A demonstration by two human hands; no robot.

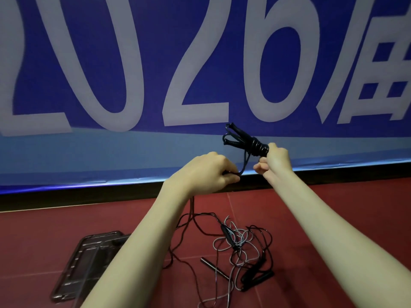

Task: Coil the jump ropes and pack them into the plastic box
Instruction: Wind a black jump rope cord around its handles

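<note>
A black jump rope (pixel 249 144) is held up in front of the banner, its cord wound in tight turns around its two handles. My right hand (pixel 274 160) grips the wound bundle at its right end. My left hand (pixel 209 172) pinches the loose stretch of cord that runs down from the bundle, and more cord hangs below that hand to the floor. On the red floor lies a tangle of other jump ropes (pixel 241 243), black and grey, with black handles (pixel 255 278). The dark clear plastic box (pixel 89 265) lies at lower left, partly hidden by my left forearm.
A large blue banner (pixel 155 63) with white characters fills the wall ahead. A black baseboard (pixel 66 200) runs along its foot. Red floor (pixel 311 196) stretches to both sides of the ropes.
</note>
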